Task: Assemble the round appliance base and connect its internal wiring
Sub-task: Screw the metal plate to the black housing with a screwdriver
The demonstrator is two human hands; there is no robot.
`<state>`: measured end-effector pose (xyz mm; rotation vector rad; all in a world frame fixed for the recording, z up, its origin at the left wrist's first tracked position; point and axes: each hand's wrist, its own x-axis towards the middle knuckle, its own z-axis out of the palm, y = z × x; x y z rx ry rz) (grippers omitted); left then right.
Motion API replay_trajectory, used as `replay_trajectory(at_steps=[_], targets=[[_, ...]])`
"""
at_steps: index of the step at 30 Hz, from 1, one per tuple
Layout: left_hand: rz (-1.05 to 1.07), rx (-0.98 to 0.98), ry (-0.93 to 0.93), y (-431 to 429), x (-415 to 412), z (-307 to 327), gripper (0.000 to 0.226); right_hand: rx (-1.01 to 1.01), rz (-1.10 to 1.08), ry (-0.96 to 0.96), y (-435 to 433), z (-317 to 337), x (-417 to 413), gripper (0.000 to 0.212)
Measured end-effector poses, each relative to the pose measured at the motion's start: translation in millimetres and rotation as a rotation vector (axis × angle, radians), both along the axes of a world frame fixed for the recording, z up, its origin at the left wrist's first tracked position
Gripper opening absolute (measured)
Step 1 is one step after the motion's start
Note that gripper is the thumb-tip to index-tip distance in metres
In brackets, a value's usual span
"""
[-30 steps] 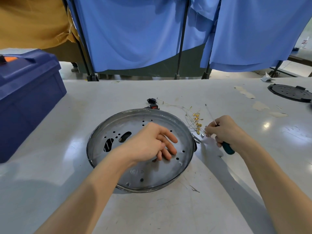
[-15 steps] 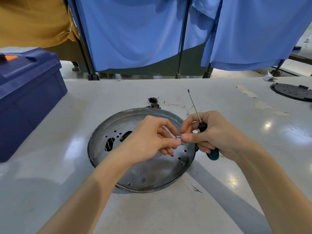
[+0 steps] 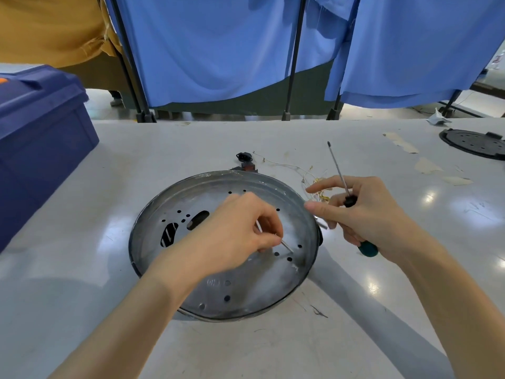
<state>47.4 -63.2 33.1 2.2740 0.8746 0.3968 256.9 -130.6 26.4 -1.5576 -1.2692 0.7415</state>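
Observation:
A round metal base pan with several holes lies on the white table in front of me. My left hand hovers over the pan's right half and pinches a thin white wire whose end points down at the holes near the right rim. My right hand is just past the pan's right rim and grips a screwdriver with a teal handle, shaft pointing up and away; its forefinger and thumb are stretched toward the pan. Loose wires with brass terminals lie behind the rim.
A black and red socket part sits at the pan's far edge. A dark blue toolbox stands at the left. A black round plate lies at the far right, near tape scraps. Blue curtains hang behind the table.
My hands have parted after meeting over the pan. The left hand took the thin wire and lowered it toward the holes; the right hand drew back to the right with the screwdriver.

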Motion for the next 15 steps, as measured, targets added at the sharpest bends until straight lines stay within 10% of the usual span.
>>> replay_trajectory(at_steps=[15], targets=[[-0.104, 0.092, 0.039, 4, -3, 4, 0.012, -0.090, 0.032, 0.074, 6, -21, -7, 0.015]])
